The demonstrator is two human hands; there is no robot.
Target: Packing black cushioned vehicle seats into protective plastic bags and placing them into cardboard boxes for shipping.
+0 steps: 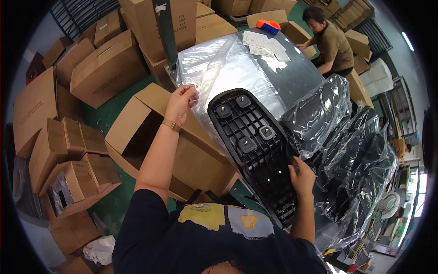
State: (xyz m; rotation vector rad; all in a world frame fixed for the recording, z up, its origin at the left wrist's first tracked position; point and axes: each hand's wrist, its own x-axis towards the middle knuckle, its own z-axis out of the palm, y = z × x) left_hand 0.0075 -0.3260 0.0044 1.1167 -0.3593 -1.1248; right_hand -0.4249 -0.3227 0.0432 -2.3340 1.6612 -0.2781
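Note:
A long black plastic panel [255, 147] lies slantwise across the near side of the table, its ribbed underside up. Several square pads with metal studs sit near its rounded far end. My right hand [303, 177] is at the panel's right edge, thumb and fingers closed about it; part of the grip is hidden. Farther left, my left hand [183, 101] pinches the edge of a clear plastic bag [211, 64], which spreads flat over the table's left part. Wrapped black parts [319, 116] in clear plastic lie piled right of the panel.
An open cardboard box [191, 160] stands on the floor below my left arm. More cartons [107, 68] fill the left side. Paper sheets [267, 44] and an orange-and-blue tape dispenser [268, 26] lie on the table's far end. Another person [335, 45] works beyond it.

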